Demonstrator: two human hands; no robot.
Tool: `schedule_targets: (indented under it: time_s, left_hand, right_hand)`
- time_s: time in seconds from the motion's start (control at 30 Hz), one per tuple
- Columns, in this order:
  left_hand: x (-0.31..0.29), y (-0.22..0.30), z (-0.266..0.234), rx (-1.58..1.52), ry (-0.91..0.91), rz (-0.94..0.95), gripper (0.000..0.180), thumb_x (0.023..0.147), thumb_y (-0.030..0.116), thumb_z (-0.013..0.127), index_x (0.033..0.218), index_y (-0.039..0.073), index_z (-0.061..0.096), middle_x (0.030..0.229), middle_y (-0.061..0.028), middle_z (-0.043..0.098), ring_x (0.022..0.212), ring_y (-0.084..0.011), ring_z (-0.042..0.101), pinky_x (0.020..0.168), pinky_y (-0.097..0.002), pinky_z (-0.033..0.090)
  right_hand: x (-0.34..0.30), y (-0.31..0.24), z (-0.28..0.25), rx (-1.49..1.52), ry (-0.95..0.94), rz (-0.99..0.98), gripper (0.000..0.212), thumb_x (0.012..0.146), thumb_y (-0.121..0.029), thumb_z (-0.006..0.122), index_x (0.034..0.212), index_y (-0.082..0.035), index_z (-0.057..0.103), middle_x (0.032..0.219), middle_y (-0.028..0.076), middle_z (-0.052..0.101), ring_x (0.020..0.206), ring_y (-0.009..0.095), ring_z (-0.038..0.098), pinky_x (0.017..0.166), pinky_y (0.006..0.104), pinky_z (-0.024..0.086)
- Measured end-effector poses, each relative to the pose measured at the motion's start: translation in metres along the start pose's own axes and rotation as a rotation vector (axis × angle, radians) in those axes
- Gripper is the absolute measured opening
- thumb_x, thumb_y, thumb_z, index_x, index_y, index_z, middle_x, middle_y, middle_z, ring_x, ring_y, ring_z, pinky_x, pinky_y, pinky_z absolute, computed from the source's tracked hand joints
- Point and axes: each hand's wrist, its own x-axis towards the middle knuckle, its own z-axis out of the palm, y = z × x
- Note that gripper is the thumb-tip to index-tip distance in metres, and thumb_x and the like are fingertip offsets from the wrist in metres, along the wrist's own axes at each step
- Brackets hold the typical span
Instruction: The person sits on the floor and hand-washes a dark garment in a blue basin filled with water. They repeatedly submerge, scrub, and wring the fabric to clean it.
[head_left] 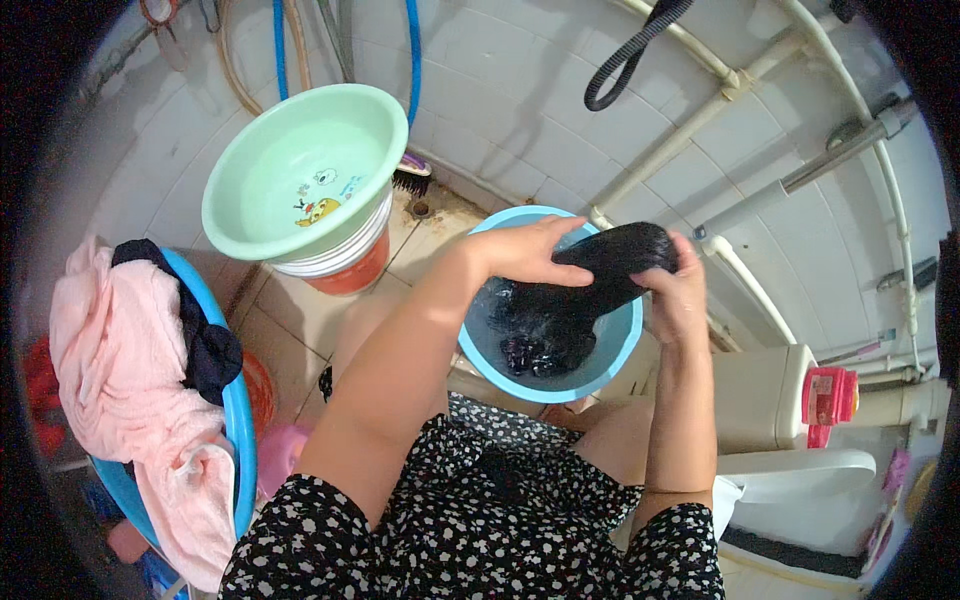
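A wet black cloth (600, 275) is twisted into a thick roll above a small blue basin (620, 350) of water. My left hand (530, 255) grips the roll's left part from above. My right hand (678, 290) is closed on its right end. The cloth's lower end hangs bunched into the basin. Both forearms reach in from the lower edge over my black floral dress.
A green basin (300, 170) rests on an orange-and-white bucket (345, 265) at the back left. A big blue tub (235, 400) at left holds pink and black clothes. White pipes (690, 125) run along the tiled wall. A white jug with a red cap (790, 395) lies at right.
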Motion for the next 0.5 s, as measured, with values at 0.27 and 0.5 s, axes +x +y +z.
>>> schedule_targets:
  time_s: [0.27, 0.5]
  left_hand:
    - [0.027, 0.041, 0.036, -1.066, 0.072, 0.288, 0.089, 0.078, 0.065, 0.051, 0.14, 0.006, 0.026, 0.138, -0.0128, 0.037, 0.127, -0.0223, 0.034, 0.105, -0.0363, 0.029]
    - [0.028, 0.044, 0.063, -0.831, 0.207, 0.257, 0.115, 0.065, 0.063, 0.069, 0.144, 0.008, 0.008, 0.141, -0.0137, 0.031, 0.13, -0.0243, 0.031, 0.108, -0.0368, 0.024]
  right_hand:
    - [-0.026, -0.072, 0.02, 0.354, -0.013, -0.166, 0.05, 0.056, 0.013, 0.053, 0.105, 0.004, 0.052, 0.094, 0.01, 0.06, 0.086, 0.022, 0.06, 0.08, 0.0305, 0.049]
    - [-0.014, -0.059, 0.006, 0.512, 0.074, -0.156, 0.041, 0.062, 0.011, 0.047, 0.102, 0.005, 0.053, 0.092, 0.013, 0.06, 0.085, 0.026, 0.06, 0.081, 0.0342, 0.049]
